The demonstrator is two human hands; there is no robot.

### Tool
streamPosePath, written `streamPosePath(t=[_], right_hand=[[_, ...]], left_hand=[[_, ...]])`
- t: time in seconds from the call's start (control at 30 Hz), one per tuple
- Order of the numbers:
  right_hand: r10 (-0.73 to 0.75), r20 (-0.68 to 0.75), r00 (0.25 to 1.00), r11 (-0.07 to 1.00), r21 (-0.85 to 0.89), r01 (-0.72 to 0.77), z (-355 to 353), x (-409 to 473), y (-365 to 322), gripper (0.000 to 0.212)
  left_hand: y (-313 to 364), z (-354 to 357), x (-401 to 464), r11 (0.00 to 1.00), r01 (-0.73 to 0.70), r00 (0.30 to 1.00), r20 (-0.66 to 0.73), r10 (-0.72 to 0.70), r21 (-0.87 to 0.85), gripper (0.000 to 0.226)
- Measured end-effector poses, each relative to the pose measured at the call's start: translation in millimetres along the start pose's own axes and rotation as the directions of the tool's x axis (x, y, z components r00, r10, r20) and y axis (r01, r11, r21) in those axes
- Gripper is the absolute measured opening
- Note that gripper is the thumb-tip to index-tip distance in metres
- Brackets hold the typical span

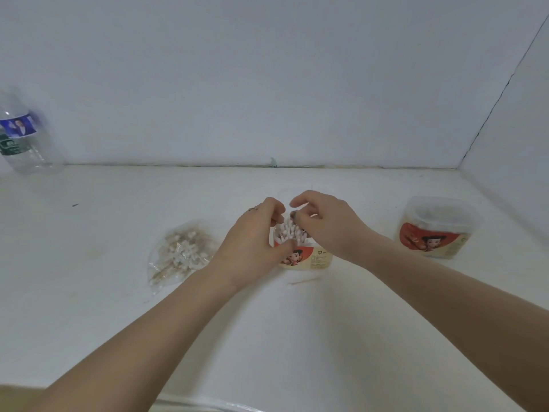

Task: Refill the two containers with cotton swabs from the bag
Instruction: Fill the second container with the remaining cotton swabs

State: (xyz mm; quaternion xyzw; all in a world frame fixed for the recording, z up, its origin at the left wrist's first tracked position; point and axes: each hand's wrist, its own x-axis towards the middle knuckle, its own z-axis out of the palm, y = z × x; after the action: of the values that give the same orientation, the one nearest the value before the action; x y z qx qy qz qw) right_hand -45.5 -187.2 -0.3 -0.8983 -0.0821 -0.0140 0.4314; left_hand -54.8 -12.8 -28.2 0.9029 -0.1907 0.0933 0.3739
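A clear container (315,258) with a red cartoon label stands at the middle of the white table, open, with a bunch of cotton swabs (286,231) sticking up out of it. My left hand (255,239) curls round the container's left side and the swabs. My right hand (323,224) comes in from the right and pinches the swab tips with curled fingers. A second container (436,230) of the same kind stands to the right, lid on, swabs inside. The clear plastic bag (181,254) with more swabs lies to the left.
One loose swab (303,282) lies on the table just in front of the middle container. A clear plastic water bottle (20,138) stands at the far left by the wall. The wall closes the table at the back and right.
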Motion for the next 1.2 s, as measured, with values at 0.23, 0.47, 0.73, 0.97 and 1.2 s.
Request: streamPosePath(t=[0.23,0.47,0.73,0.97,1.2], right_hand=[[-0.018,0.120,0.993,0.991,-0.131,0.034,-7.7,-3.7,1.8,0.029],[0.062,0.097,0.993,0.998,-0.019,-0.061,-14.2,-7.6,7.3,0.029],[-0.126,0.151,0.981,0.972,-0.177,0.152,-15.0,-30.0,6.5,0.042],[-0.087,0.233,0.969,0.935,-0.317,0.160,-21.7,-28.5,6.1,0.037],[-0.128,0.201,0.971,0.930,-0.317,0.188,-22.6,-33.5,0.1,0.039]], left_hand=[[10.3,-5.5,2.1,0.995,-0.082,0.994,0.082,0.078,0.054,0.043],[6.7,-7.8,1.6,0.982,-0.115,0.989,0.109,0.099,0.151,0.057],[2.5,-5.2,-2.5,0.950,-0.196,0.967,0.211,0.145,0.245,0.056],[1.4,-8.5,0.5,0.909,-0.258,0.950,0.255,0.178,0.328,0.040],[-2.6,-13.3,-2.2,0.863,-0.320,0.941,0.237,0.241,0.391,0.055]])
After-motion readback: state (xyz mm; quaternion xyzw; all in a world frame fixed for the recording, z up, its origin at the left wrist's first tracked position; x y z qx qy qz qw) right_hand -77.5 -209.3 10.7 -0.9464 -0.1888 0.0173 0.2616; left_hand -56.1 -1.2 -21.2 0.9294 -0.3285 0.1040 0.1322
